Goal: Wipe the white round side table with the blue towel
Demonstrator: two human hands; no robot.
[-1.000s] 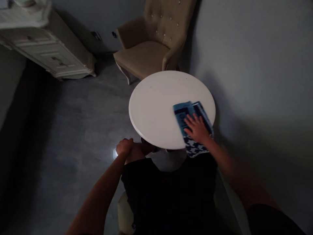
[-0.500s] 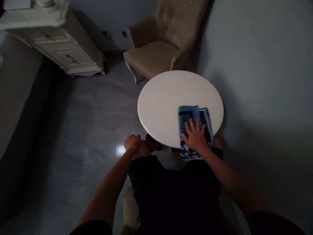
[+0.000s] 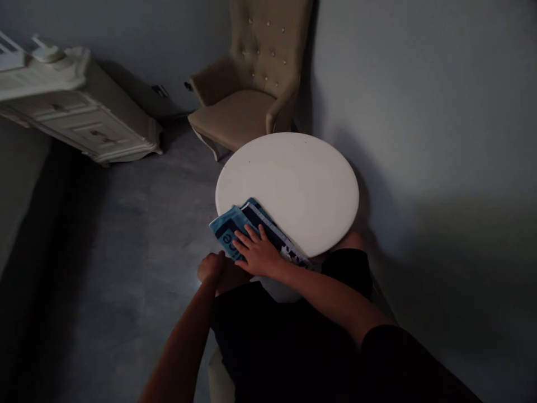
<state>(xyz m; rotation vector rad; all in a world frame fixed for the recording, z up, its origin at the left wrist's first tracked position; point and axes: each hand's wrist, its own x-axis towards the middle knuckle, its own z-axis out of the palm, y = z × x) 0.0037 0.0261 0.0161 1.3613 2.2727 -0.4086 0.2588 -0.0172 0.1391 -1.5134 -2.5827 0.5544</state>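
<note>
My right hand [image 3: 259,254] lies flat with fingers spread on a folded blue cloth [image 3: 226,225], pressing it against the near left edge of a round white table [image 3: 302,184]. The cloth has navy bands, dark lettering and a white pattern at its right end; part of it hangs past the rim. Close by on the left, my left hand [image 3: 211,267] rests at my knee, its fingers curled in. I see nothing in it, though its underside is hidden.
Behind the table stands a tan buttoned armchair [image 3: 239,117]. A white cabinet [image 3: 100,134] with items on top is at the left, on a grey floor [image 3: 163,224]. A pale wall [image 3: 419,112] rises close on the right.
My right hand has slid the cloth leftward along the table's near side, and the cloth has turned. My left hand stays at the knee. The view has shifted a little.
</note>
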